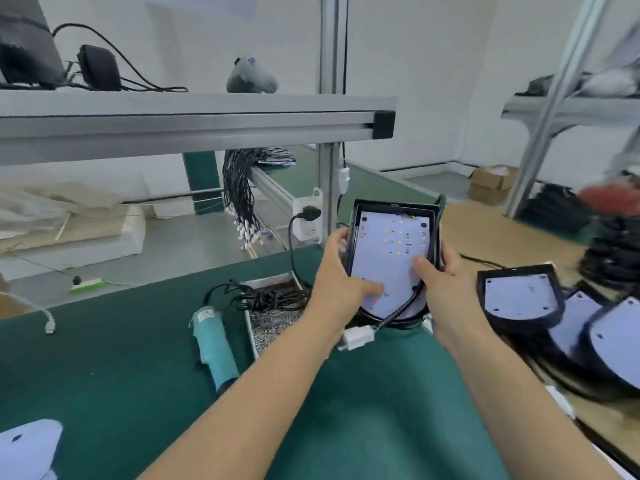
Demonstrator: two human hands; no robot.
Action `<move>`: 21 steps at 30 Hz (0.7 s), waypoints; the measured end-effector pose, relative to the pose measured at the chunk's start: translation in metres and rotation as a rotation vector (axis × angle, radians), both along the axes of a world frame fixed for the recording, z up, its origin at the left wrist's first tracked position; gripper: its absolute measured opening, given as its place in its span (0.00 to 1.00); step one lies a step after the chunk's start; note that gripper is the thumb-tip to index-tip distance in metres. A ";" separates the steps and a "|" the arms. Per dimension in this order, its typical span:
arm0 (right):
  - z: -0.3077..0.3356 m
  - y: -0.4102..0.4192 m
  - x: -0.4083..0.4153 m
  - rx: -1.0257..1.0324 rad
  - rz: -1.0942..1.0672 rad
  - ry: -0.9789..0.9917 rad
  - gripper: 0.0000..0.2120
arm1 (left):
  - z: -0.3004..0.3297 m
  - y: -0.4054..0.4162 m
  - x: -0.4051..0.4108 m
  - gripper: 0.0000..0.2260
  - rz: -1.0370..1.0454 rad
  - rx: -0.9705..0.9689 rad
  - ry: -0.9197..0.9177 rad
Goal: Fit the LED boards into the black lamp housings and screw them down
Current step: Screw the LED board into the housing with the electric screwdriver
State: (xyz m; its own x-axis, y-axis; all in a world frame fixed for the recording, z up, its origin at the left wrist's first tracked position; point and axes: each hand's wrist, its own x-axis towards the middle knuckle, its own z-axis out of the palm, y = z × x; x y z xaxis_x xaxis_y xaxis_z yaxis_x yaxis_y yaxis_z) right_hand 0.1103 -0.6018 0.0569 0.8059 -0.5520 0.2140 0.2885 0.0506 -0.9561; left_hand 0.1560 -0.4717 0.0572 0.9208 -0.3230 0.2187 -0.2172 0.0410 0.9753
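Both hands grasp one black lamp housing, held tilted up above the green surface, just right of the screw tray; left hand wraps the housing's left edge with thumb lying on the LED board, right hand wraps the right edge with thumb pressing on the board face. Board sits inside the housing but no screws visible in it as far as I can tell, so it looks only thumb-held. Risks, as judgement: tilt plus an unscrewed board means it could slide or tip out if a thumb lifts; thumbs on the LED face could smudge or stress the emitters. Black cable loops across the housing's lower rim, with its white connector dangling below; if it gets trapped under the board the board won't seat flat and screws could pinch the wire. Teal electric screwdriver lies left of the tray, so one hand must let go to fetch it, and that is the moment the board could shift off its holes. More housings with boards are stacked right of the held housing, overlapping and close enough to knock when setting this one down
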 end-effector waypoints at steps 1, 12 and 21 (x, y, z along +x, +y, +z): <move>0.000 -0.015 -0.003 -0.017 -0.063 0.015 0.16 | -0.001 -0.016 0.001 0.35 -0.039 0.008 -0.008; -0.008 -0.148 -0.002 -0.396 -0.579 0.451 0.06 | -0.031 -0.139 -0.016 0.26 -0.347 0.568 -0.253; -0.020 -0.156 0.010 -0.970 -0.674 0.789 0.33 | -0.052 -0.158 -0.016 0.24 -0.465 0.868 -0.388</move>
